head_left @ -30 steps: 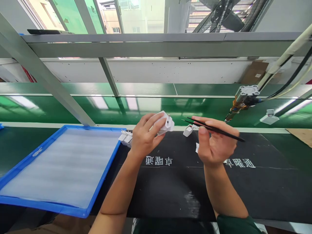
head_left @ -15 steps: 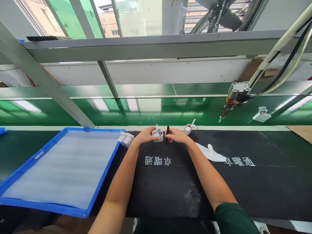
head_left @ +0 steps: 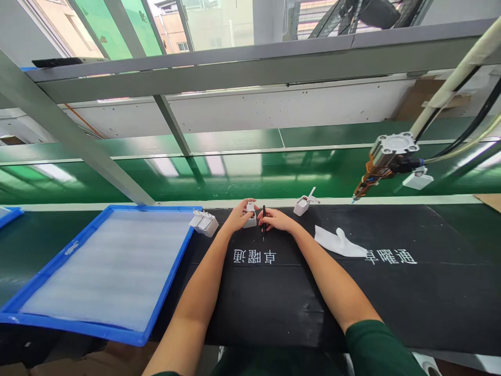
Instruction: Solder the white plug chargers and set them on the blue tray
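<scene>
My left hand (head_left: 237, 215) grips a small white plastic housing (head_left: 249, 221) near the back edge of the black mat (head_left: 266, 303); a white piece shows at its top under my fingers. Just right of it, my right hand (head_left: 275, 220) holds a thin black pen-like tool (head_left: 264, 222) upright, its tip pointing down. Further right stands another open white housing (head_left: 302, 205) with a raised flap. Several white pieces (head_left: 204, 223) sit together left of my left hand. A white glove (head_left: 340, 243) lies on the mat beyond my right forearm.
A blue-rimmed tray (head_left: 168, 284) with a whitish sheet lies at the left. A screwdriver-like tool (head_left: 370, 180) on a cylinder with hoses hangs at the right. Behind it, a white piece (head_left: 418, 179) rests on the green surface. A grey frame bar (head_left: 242, 70) crosses above.
My left fingers have moved over the top of the housing, where a white piece now shows. The black tool has shifted slightly left with my right hand. The camera view has tilted.
</scene>
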Demonstrator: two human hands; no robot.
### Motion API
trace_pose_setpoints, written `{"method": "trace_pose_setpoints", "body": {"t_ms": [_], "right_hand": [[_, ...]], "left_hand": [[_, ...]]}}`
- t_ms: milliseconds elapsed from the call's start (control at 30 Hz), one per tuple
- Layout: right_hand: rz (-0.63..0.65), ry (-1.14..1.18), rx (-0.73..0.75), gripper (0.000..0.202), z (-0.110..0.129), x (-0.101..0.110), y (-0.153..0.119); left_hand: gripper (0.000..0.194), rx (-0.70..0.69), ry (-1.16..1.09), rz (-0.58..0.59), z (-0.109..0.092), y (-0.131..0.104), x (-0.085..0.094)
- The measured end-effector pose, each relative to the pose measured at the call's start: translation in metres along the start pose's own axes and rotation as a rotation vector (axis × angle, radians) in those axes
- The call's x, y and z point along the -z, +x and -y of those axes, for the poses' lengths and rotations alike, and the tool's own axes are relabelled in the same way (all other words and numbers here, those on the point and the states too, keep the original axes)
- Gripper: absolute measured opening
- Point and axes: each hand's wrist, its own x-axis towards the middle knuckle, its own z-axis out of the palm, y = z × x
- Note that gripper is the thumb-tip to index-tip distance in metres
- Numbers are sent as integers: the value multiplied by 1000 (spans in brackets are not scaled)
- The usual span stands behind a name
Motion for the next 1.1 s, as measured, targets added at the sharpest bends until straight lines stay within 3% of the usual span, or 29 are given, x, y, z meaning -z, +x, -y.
{"method": "trace_pose_setpoints", "body": {"t_ms": [133,367,633,867,1000,1100], "right_hand": [[-12,23,16,16,-1,-1,1],[-20,17,46,22,-1,-2,3],[5,-45,90,15,0,-6,2],[6,-131,108,15,2,-8,3],[1,-242,118,17,4,-8,1],[1,-372,129,29,6,-7,-2]], "left_hand": [[53,-75,235,-109,-3,-6,-1],[50,-96,413,-39,-7,-21,4],[35,47,331,-42,-13,-26,5],[35,72,213,-106,-4,-23,3],[39,54,259,-120,-1,-27,-2],[40,92,418,-124,-4,-30,-4]]}}
